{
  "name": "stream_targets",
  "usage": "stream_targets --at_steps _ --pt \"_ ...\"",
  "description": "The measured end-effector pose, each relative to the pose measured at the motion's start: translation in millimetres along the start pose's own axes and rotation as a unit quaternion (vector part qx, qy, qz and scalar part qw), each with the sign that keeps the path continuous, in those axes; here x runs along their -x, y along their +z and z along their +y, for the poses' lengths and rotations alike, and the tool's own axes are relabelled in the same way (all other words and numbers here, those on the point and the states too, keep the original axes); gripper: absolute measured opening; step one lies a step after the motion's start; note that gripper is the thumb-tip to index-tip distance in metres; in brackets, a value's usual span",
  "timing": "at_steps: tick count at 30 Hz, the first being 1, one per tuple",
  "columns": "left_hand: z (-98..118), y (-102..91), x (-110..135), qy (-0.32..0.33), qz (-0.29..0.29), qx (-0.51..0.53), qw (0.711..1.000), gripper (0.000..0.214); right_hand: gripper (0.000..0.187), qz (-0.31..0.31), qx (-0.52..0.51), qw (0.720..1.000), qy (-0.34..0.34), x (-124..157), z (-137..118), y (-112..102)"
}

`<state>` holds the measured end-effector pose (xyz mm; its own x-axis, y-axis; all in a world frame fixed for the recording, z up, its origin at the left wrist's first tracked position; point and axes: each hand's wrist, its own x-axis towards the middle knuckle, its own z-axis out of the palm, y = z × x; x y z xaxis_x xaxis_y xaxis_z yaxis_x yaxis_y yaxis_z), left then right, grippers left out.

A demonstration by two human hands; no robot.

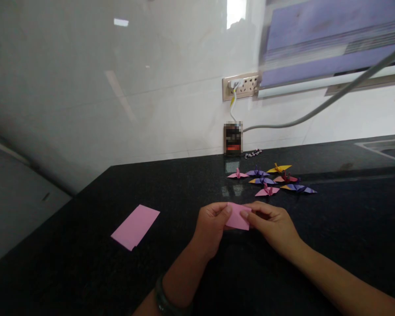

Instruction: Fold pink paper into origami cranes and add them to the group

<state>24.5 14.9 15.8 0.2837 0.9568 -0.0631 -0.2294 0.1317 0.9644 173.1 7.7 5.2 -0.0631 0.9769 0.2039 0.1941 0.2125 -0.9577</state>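
A small folded pink paper is pinched between both my hands just above the black countertop. My left hand grips its left side with thumb and fingers closed. My right hand holds its right edge, fingers curled onto it. A dark band circles my left wrist.
A flat pink sheet lies to the left. Several folded paper cranes in pink, purple and yellow sit behind my hands. A dark phone leans on the wall, wired to a socket. A sink edge shows far right.
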Motion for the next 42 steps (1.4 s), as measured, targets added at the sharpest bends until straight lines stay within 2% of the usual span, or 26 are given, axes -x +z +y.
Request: stream_targets --at_steps 5,10,16,20,36,39,42 --pt "-0.4 -1.5 -0.5 -0.002 0.003 -0.009 1.0 0.03 0.019 0.015 0.091 0.988 -0.126 1.3 0.6 -2.2" --pt "-1.0 -1.4 -0.2 -0.008 0.007 0.014 1.0 0.028 0.032 -0.024 0.182 0.947 -0.263 2.0 1.6 -6.6" --pt "-0.1 -1.1 -0.4 -0.027 0.017 0.04 0.999 0.026 0.039 -0.069 0.258 0.901 -0.342 -2.4 4.9 -15.9" --pt "-0.6 -2.9 -0.6 -0.037 0.014 0.04 0.998 0.025 0.036 -0.089 0.279 0.887 -0.356 -5.0 1.2 -18.6" --pt "1.5 -2.6 -0.6 -0.073 -0.002 0.099 0.992 0.024 0.03 -0.125 0.31 0.877 -0.346 -7.1 -2.3 -19.5" --pt "-0.4 -1.8 -0.9 -0.063 0.005 0.083 0.995 0.025 0.028 -0.135 0.292 0.887 -0.331 -5.4 -4.9 -18.0" --pt "-3.3 -1.5 -2.0 -0.042 0.034 0.045 0.998 0.025 0.023 -0.128 0.228 0.929 -0.263 -3.1 -6.6 -13.7"
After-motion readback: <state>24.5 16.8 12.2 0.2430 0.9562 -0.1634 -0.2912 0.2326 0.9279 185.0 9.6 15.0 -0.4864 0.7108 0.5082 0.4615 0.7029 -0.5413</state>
